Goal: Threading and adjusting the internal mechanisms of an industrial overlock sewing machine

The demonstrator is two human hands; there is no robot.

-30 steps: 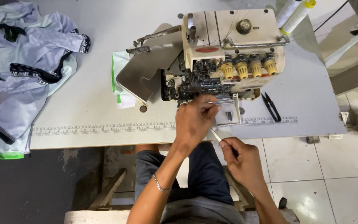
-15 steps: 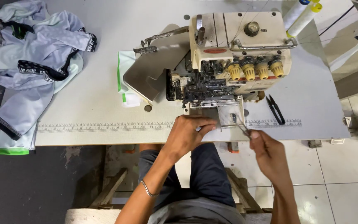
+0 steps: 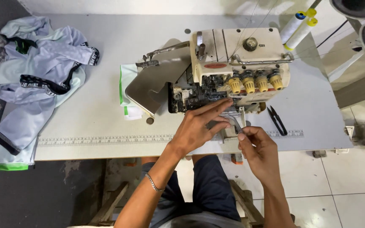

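The cream-coloured overlock sewing machine [image 3: 233, 67], with four yellow tension knobs along its front and its grey side cover swung open to the left, is sitting on the pale grey worktable [image 3: 85, 122], and both hands have been closing in on its needle area over the last second. The left hand [image 3: 199, 126], fingers spread and extended, has been sliding up from the table edge and is now touching the dark exposed mechanism just below the machine's head. The right hand [image 3: 256, 145], which a second ago was hanging low beneath the table edge, is now rising to just in front of the machine, pinching a thin silvery tool [image 3: 236, 123], probably tweezers, whose tip is pointing at the needle plate; this is suggesting fine work such as threading. Just right of the machine, small black thread snips [image 3: 277, 120] are lying on the table. Well left of the machine, a heap of pale grey garments with black trim [image 3: 43, 71] is draping over the table's end.
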